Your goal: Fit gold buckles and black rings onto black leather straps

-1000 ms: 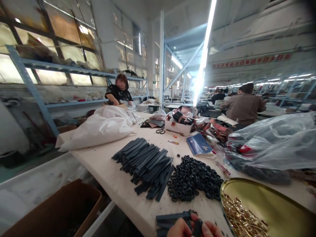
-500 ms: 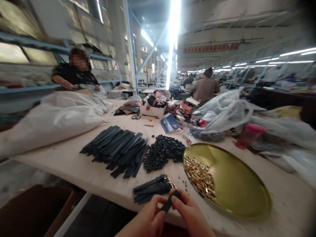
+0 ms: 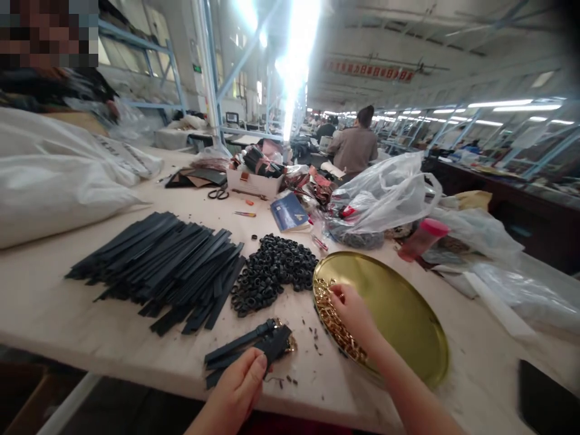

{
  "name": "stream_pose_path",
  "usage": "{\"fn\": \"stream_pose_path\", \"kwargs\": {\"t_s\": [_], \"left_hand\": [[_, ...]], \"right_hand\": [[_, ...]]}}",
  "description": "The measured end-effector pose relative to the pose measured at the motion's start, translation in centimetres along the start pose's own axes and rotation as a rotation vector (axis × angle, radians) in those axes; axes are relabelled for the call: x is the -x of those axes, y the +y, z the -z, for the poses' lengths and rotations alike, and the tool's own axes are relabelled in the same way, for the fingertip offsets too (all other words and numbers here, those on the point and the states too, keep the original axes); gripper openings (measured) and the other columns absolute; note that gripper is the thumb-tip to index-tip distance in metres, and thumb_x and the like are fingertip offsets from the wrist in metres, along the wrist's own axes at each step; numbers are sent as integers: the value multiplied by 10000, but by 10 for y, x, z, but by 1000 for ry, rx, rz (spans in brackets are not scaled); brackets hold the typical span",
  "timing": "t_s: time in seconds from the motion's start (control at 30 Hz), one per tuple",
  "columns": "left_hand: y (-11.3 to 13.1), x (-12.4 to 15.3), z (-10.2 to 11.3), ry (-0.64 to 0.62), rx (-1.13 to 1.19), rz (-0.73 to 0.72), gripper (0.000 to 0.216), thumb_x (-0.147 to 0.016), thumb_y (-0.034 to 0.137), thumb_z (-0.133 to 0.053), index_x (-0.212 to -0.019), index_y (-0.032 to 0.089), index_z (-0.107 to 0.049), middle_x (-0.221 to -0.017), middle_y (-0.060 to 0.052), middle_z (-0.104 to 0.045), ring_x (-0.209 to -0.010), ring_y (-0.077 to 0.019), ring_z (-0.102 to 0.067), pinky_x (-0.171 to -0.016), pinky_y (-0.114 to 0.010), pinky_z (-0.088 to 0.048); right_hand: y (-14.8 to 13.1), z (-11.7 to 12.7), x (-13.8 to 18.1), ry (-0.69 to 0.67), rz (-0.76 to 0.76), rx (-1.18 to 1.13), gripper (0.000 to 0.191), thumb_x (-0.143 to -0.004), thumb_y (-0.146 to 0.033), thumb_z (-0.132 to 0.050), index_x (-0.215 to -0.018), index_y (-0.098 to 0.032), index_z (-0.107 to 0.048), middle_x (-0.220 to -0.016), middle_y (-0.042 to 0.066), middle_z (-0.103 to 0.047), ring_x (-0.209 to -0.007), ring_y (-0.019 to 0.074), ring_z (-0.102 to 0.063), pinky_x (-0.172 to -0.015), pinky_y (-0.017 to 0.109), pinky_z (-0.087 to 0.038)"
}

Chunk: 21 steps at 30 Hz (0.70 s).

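Observation:
My left hand [image 3: 239,382] pinches a black strap [image 3: 275,343] near the table's front edge, over a small stack of finished straps [image 3: 235,354] with gold buckles. My right hand [image 3: 352,311] reaches into the gold oval tray [image 3: 408,314], fingers bent down onto the pile of gold buckles [image 3: 333,320] at its left side. Whether they hold a buckle is hidden. A heap of black loops [image 3: 272,273] lies between the tray and a spread of long black straps [image 3: 163,269].
A big white sack [image 3: 54,175] lies at the left. A white box of parts [image 3: 254,172], scissors [image 3: 219,193], a blue booklet [image 3: 290,211], clear plastic bags [image 3: 385,193] and a pink-capped bottle [image 3: 421,238] crowd the back. Another person [image 3: 356,145] stands beyond, back turned.
My right hand left the black strap and moved right into the gold tray. My left hand keeps the strap and has lowered it onto the small stack. The view swung right and down.

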<state>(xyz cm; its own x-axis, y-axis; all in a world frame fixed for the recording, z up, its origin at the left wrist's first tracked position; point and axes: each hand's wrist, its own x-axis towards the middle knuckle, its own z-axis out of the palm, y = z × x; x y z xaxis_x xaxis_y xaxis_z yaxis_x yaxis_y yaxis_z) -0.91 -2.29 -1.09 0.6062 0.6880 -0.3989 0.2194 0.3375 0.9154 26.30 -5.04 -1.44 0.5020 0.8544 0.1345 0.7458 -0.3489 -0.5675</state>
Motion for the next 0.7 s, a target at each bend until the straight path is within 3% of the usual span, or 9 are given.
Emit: {"fn": "stream_pose_path", "kwargs": {"t_s": [0.13, 0.37, 0.57, 0.7], "left_hand": [[4, -6, 1, -33, -29, -40, 487, -725, 672, -402, -677, 188, -418, -447, 100, -254, -393, -54, -218, -396, -206, -121], [8, -1, 0, -25, -48, 8, 405, -771, 593, -391, -695, 196, -403, -420, 111, -271, -343, -47, -205, -387, -205, -128], [18, 2, -5, 17, -87, -19, 302, -771, 462, -365, -708, 175, -435, -521, 43, -522, -305, -39, -288, -348, -196, -165], [30, 9, -7, 43, -15, -62, 265, -750, 390, -382, -778, 144, -476, -611, 18, -579, -327, -28, -338, -371, -179, -197]], "right_hand": [[0, -11, -36, -53, 97, 129, 207, -796, -242, -428, -834, -156, -613, -849, 84, -604, -791, 202, -556, -715, 299, -387], [-24, -37, -48, -117, 212, 313, 90, -735, -156, -549, -796, -199, -599, -844, 55, -590, -833, 200, -550, -700, 268, -341], [-29, -41, -47, -111, 242, 315, 62, -710, -128, -586, -751, -173, -576, -805, 68, -592, -800, 214, -555, -692, 280, -344], [-32, -39, -38, -97, 233, 233, 144, -713, -80, -545, -831, -153, -582, -885, 100, -597, -859, 227, -549, -739, 299, -352]]}}
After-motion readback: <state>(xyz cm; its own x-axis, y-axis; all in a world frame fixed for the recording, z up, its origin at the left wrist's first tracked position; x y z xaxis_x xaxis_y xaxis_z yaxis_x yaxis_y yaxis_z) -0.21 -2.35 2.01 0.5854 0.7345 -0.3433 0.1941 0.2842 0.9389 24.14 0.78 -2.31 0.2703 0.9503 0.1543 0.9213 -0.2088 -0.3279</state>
